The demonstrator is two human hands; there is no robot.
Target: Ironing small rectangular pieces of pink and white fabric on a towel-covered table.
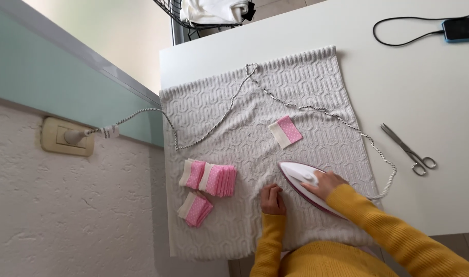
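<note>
Right hand (324, 183) grips the iron (302, 180) handle, fingers closed around it, iron flat on the grey knit cloth (234, 110) on the desk (424, 87). Left hand (273, 200) rests curled on the cloth just beside the iron, holding nothing. Pink fabric stacks (207, 178) lie left; scissors (410, 150) right.

We see a glossy plastic iron (308, 185) on a knitted, ribbed cloth (234, 118); at three o'clock, shiny metal scissors (408, 150) on the smooth matt table (429, 87).
</note>
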